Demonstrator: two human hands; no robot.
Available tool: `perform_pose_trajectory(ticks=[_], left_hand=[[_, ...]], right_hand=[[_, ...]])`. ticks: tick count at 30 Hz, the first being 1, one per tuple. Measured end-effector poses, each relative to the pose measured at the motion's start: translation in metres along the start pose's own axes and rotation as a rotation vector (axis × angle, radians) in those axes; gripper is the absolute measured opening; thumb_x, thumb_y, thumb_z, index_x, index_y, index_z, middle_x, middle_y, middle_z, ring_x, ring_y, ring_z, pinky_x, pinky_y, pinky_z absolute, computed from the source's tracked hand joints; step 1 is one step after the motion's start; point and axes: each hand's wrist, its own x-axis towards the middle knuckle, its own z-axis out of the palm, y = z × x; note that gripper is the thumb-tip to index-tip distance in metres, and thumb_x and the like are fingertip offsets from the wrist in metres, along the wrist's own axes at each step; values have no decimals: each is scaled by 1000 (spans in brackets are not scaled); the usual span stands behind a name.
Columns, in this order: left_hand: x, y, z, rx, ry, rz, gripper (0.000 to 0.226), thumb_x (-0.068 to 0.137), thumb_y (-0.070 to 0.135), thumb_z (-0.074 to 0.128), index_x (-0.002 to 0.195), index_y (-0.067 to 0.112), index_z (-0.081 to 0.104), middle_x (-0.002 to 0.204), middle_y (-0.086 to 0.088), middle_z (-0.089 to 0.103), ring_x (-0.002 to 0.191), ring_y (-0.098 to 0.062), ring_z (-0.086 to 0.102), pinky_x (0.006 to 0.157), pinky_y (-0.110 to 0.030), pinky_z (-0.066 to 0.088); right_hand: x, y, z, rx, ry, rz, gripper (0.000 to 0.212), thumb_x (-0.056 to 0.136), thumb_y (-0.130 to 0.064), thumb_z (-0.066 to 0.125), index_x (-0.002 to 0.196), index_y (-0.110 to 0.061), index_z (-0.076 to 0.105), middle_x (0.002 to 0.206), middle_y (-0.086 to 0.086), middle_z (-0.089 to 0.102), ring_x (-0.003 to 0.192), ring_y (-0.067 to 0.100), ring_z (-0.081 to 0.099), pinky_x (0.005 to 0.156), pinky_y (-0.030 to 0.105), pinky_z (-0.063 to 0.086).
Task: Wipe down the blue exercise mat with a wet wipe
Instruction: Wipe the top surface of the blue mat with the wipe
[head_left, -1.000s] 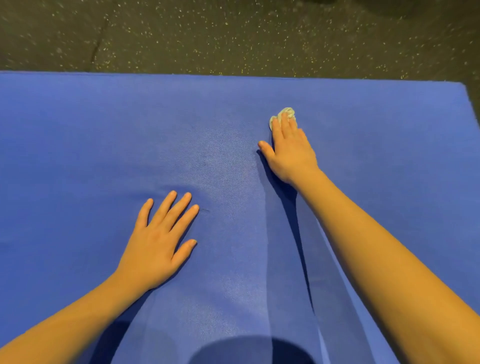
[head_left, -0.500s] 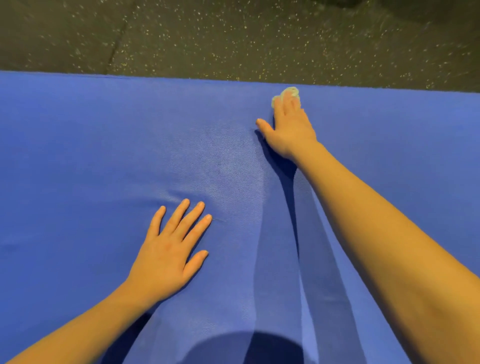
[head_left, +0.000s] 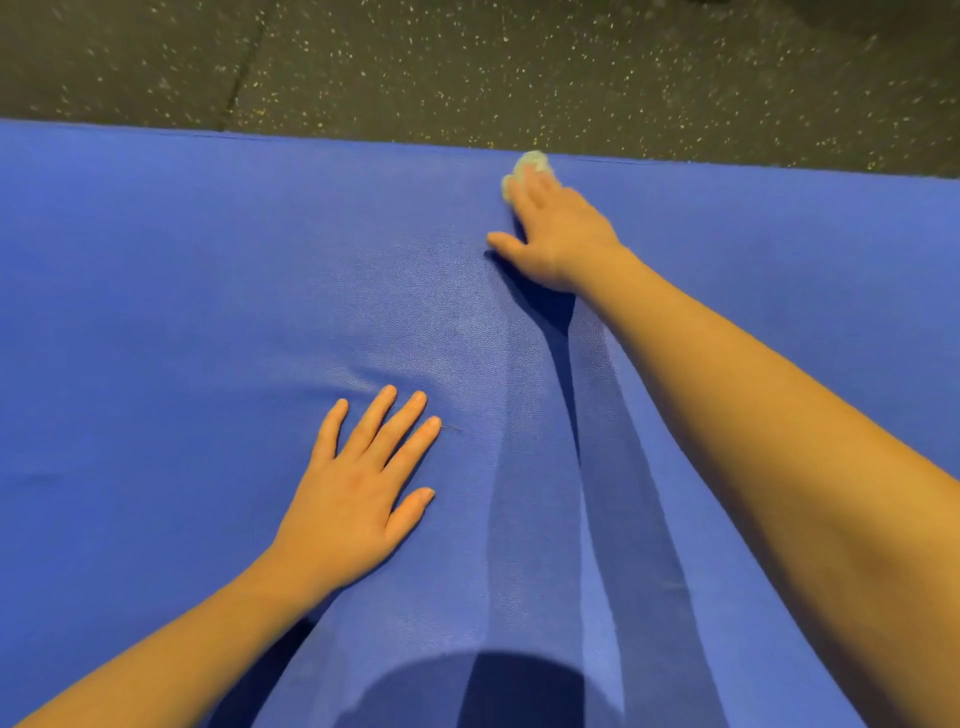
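The blue exercise mat fills most of the view, with its far edge running across the top. My right hand reaches out to that far edge and presses a crumpled pale wet wipe onto the mat with straight fingers. Only part of the wipe shows beyond my fingertips. Nearer to me, my left hand lies flat on the mat with its fingers spread, holding nothing. A shallow crease in the mat runs just beyond its fingertips.
Dark speckled rubber floor lies beyond the mat's far edge, with a seam at the left. A darker wiped streak and arm shadows run down the middle of the mat. A rounded shadow sits at the bottom.
My right hand has slid the wipe away from me, from the middle of the mat up to its far edge. My left hand has stayed flat on the mat.
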Motion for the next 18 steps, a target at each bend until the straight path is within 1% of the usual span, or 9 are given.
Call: perform_pose_trajectory(ticks=[2,3,4,7,9,10,12,14,18], left_hand=[[-1,1,1,-5,8,-3,61,99,52,17,147,18,35,158,-2,23,147,-25,16,114,-58,17],[-1,1,1,-8,14,-5,60,99,51,20,147,18,36,158,-2,24,147,-25,17,114,-58,18],[-1,1,0,-11,20,-9,60,98,50,24,147,18,38,157,-2,25,146,-26,18,113,-58,18],[-1,2,-1,-7,29,-10,60,94,48,32,145,17,40,156,-4,28,145,-27,22,113,-58,19],[-1,2,-1,-12,36,-10,60,94,47,33,145,17,41,156,-4,29,145,-27,22,113,-58,19],[-1,2,-1,-21,39,-9,60,95,48,32,145,17,41,156,-4,29,145,-27,22,113,-58,19],[-2,2,-1,-37,44,-15,60,97,49,27,145,16,42,156,-4,30,145,-26,21,113,-57,18],[-6,3,-1,-61,52,-39,62,100,51,19,144,15,43,155,-4,31,145,-25,22,114,-55,17],[-19,8,0,-122,89,-106,63,101,49,17,142,11,45,153,-5,34,144,-24,23,116,-48,14]], right_hand=[[2,3,-4,0,5,218,71,99,-51,35,152,-7,15,160,15,-2,146,30,10,116,40,18],[1,-2,-2,6,11,251,74,99,-52,34,152,-5,13,160,16,-2,148,29,2,118,40,13],[0,-11,2,32,26,211,76,98,-53,35,151,-3,14,160,18,-2,148,29,-4,119,41,11],[-22,-32,20,44,-2,-135,78,96,-52,41,152,-4,15,160,17,-3,148,28,-7,120,40,9],[-32,-23,24,-12,-5,-218,75,98,-49,40,153,-6,11,161,15,-4,148,27,-5,119,38,10],[-33,-17,23,-1,25,-158,73,99,-47,38,153,-6,12,161,15,-3,149,27,-4,119,39,12],[-37,-13,23,81,65,69,68,101,-44,36,153,-7,13,161,15,-2,148,27,-3,118,40,13],[-48,-27,31,144,93,127,70,100,-45,37,153,-6,14,161,16,-2,148,29,-4,119,41,11],[-85,-41,48,102,20,-227,72,97,-46,39,153,-7,15,161,13,1,149,28,-1,119,41,11]])
